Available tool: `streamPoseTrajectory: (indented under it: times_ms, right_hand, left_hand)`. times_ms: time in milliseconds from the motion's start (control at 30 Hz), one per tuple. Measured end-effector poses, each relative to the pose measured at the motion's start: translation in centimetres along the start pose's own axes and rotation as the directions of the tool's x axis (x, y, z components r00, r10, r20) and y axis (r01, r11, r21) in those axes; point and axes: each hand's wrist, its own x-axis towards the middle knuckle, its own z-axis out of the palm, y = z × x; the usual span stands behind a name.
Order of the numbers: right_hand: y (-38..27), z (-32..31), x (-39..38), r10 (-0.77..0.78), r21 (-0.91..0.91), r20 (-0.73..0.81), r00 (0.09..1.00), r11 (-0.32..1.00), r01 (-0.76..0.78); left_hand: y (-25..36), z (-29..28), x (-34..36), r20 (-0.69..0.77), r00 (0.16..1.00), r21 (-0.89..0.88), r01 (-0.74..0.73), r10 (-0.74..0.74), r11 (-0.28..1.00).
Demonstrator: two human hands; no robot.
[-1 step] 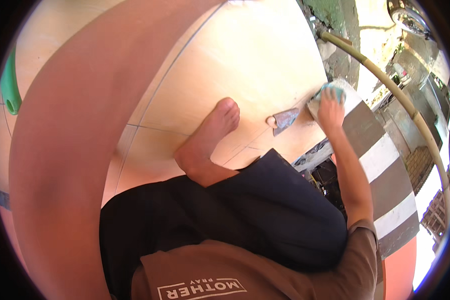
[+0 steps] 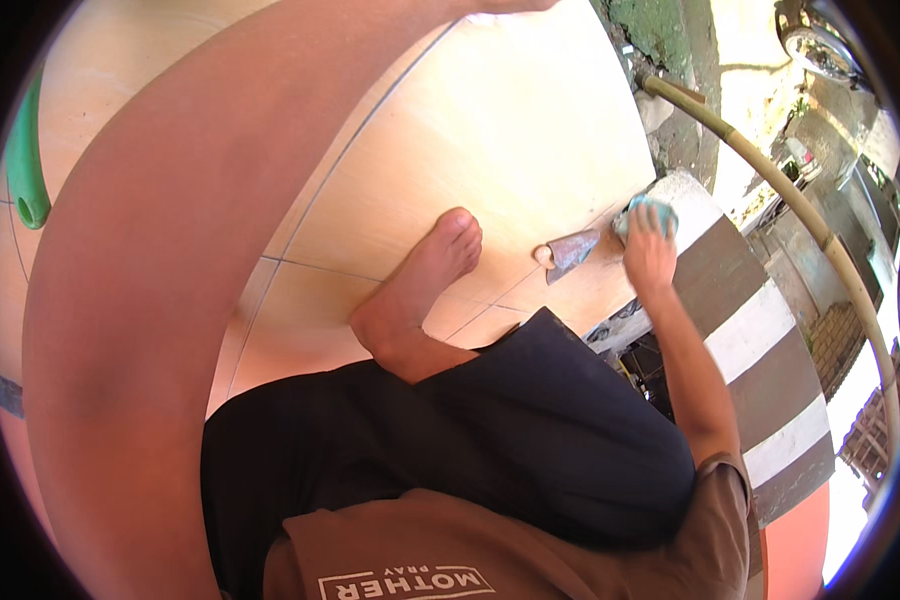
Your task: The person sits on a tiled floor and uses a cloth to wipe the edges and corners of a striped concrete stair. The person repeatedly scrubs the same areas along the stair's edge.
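My right hand (image 2: 650, 252) is closed over a blue-green cloth (image 2: 660, 215), fingers draped across its top. It presses the cloth against the pale end of a ledge (image 2: 698, 205) painted in brown and white bands. Just left of that hand, a scraper (image 2: 572, 255) with a grey wedge-shaped blade and a short, round, pale handle end lies on the tiles. My left hand does not show. A bare limb (image 2: 160, 330), very close, fills the left side, and the top edge cuts off its far end.
Cream floor tiles (image 2: 530, 120) spread ahead of my bare foot (image 2: 435, 265). A bent bamboo pole (image 2: 770, 160) arches along the right beyond the ledge. At far left is a green plastic handle (image 2: 27, 165). Dark clutter (image 2: 650, 365) sits below my right forearm.
My right hand and the cloth have shifted slightly left and nearer to me across the ledge. The scraper stays where it lay.
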Motion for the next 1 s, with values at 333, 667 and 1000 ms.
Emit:
streamPoseTrajectory:
  times_ms: [333,667,1000]
  right_hand:
    - [-1.6,3.3,-2.7,0.056,-0.055,-0.003,0.998,0.997,-0.056]
    - [-1.3,3.1,-3.4,-0.031,-0.016,0.018,0.999,0.999,0.031]
    - [-1.8,1.1,-3.6,-0.045,0.048,0.08,0.996,0.998,0.041]
  left_hand:
    - [0.1,0.1,-0.2,-0.017,1.0,-0.023,0.014,-0.015,1.0]
    - [0.1,0.4,-0.1,0.0,1.0,0.007,-0.003,0.003,1.0]
    - [0.7,1.1,-0.2,-0.037,0.999,0.048,0.008,-0.006,0.999]
